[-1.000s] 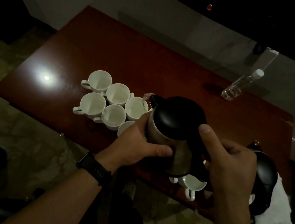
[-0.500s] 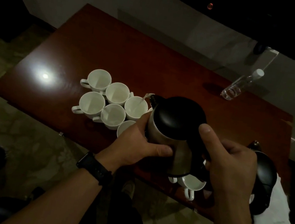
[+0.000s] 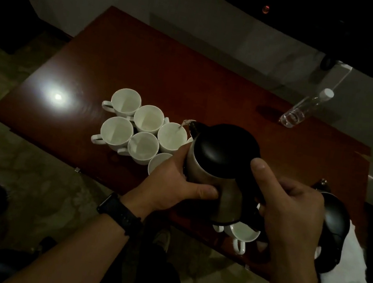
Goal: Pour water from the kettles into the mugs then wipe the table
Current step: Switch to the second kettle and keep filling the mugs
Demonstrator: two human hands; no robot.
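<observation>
- Kettle [image 3: 221,162] is held tilted above the table [image 3: 167,75], spout towards the mug cluster. I see a thin stream [image 3: 181,125] falling into the target mug [image 3: 171,137].
- Left hand [image 3: 173,184] clasps the steel body with the thumb across it. Its fingers are behind the kettle, out of sight.
- Right hand [image 3: 293,210] is wrapped round the black handle, thumb on the lid edge. The handle is mostly covered.
- Half-hidden mug [image 3: 157,164] sits behind the left hand.
- Front mug [image 3: 242,233] peeks out under the kettle base.
- Second kettle [image 3: 332,229] is at the table's right end, partly behind the right hand and beside a white cloth [image 3: 346,276]. I can't tell if they touch.
- Too dim to read water levels.
</observation>
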